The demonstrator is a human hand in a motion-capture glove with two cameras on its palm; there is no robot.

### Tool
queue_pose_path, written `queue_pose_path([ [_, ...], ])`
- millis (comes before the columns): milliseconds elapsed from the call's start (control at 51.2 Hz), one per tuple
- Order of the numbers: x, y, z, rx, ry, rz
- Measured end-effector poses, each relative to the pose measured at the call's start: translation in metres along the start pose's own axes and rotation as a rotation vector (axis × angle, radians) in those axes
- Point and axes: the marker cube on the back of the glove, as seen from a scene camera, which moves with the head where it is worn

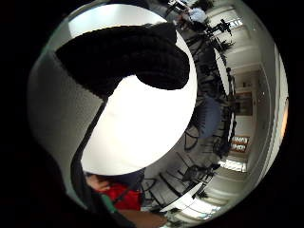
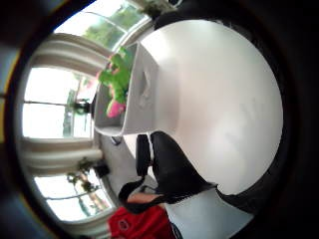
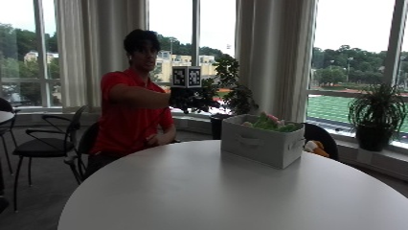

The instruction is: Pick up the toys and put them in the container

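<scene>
Fingers of the hand (image 3: 186, 98) hang relaxed, holding nothing.

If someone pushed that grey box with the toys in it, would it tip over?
Probably not. The grey fabric box looks low and wide and sits flat on the white round table. Its soft toys look light, so it would likely slide.

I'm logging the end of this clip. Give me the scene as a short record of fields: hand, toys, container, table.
hand: gloved right hand raised above the table, away from the container, holding nothing visible
toys: green and pink soft toys piled inside the container, showing over its rim
container: grey fabric box upright on the table, handle slot on its side
table: round white table, no toys seen on its top
</scene>
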Motion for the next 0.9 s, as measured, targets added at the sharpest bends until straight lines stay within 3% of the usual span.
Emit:
queue_pose_path([
  [59,0.005,0.003,0.002,-0.012,-0.008,-0.062],
  [390,0.027,0.029,0.03,-0.033,-0.054,-0.034],
  [898,0.034,0.054,0.027,-0.01,-0.087,-0.018],
])
